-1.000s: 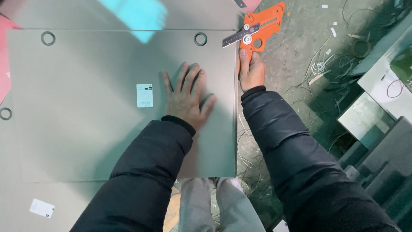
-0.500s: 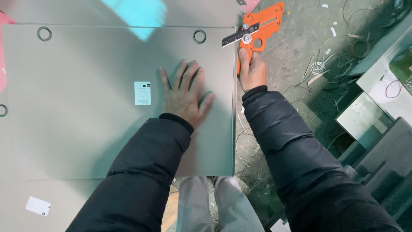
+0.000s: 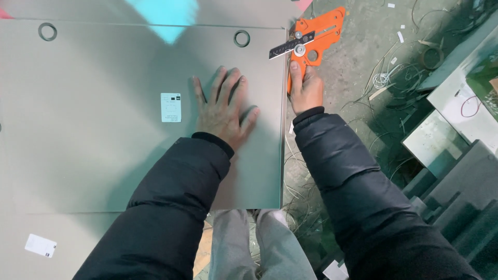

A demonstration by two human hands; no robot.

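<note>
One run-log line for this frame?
left hand: flat on grey sheet panel | right hand: gripping orange edge-trimming tool at panel's right edge

Left hand [image 3: 224,111] flat, palm down, fingers spread and pointing away from the body — wrist straight, arm in black puffer sleeve. Right hand [image 3: 306,89] closed in a grip, thumb extended forward — right arm stretched further out, same black sleeve.

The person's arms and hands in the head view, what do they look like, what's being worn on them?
Both arms are covered to the wrist by black puffy jacket sleeves with a slight sheen and quilted folds. The left sleeve ends in a dark knit cuff; the right sleeve looks the same. The left hand and right hand are bare: no gloves, and no rings or watch visible.
</note>
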